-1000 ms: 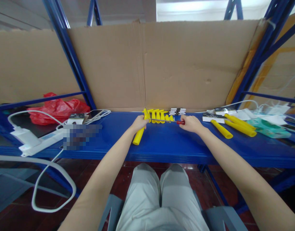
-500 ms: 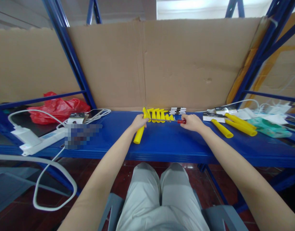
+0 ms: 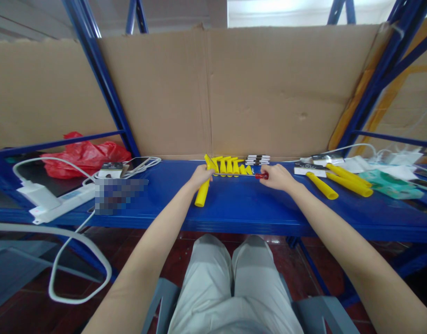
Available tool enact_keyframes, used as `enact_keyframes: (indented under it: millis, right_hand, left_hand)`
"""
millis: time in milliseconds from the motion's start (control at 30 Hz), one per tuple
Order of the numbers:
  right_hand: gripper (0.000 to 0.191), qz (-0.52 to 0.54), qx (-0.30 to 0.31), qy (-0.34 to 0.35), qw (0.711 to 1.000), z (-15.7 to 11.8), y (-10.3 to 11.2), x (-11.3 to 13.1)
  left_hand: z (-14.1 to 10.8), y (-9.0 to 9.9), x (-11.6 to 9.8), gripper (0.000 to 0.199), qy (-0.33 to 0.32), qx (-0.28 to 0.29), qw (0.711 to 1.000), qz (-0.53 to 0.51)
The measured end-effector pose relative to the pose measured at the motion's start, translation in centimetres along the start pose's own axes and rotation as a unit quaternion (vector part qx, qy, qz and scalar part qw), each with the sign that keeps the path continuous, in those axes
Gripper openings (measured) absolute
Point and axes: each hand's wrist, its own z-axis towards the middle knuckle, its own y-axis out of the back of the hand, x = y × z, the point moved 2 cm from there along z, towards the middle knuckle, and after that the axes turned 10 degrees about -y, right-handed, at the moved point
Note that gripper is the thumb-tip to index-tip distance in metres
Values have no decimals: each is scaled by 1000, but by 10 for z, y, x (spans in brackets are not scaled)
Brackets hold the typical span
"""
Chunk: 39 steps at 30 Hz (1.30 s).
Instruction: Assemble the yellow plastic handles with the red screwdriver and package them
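My left hand is wrapped round a yellow tool body, whose wide round end points down toward the table's front edge. In my right hand is the red handle of a screwdriver. Its thin metal shaft runs left to the yellow piece at my left fingers; the tip's exact contact is too small to tell. Several yellow parts stand in a row just behind the shaft. Behind my right hand lies a stack of black-and-white pieces.
On the right of the blue table lie yellow tubes, a small white box and green plastic. At left are a white power strip, cables and a red bag. Cardboard stands behind.
The screwdriver and my right hand have shifted very slightly left. The yellow piece's upper end leans a little more to the left; both hands keep their grips.
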Motion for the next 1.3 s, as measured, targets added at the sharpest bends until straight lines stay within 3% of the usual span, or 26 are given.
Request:
enact_keyframes:
  millis: [400, 700, 967, 1300]
  right_hand:
    - [17, 9, 11, -2, 1000, 0, 1, 0]
    - [11, 1, 63, 5, 998, 0, -4, 0]
    - [20, 177, 124, 40, 976, 4, -19, -5]
    - [21, 225, 159, 39, 961, 7, -24, -8]
  left_hand:
    - [-3, 1, -4, 20, 2, -13, 1000, -21]
    - [-2, 1, -4, 17, 1, -18, 1000, -23]
    - [-1, 1, -3, 17, -8, -12, 1000, -26]
    - [1, -11, -14, 15, -15, 24, 998, -50]
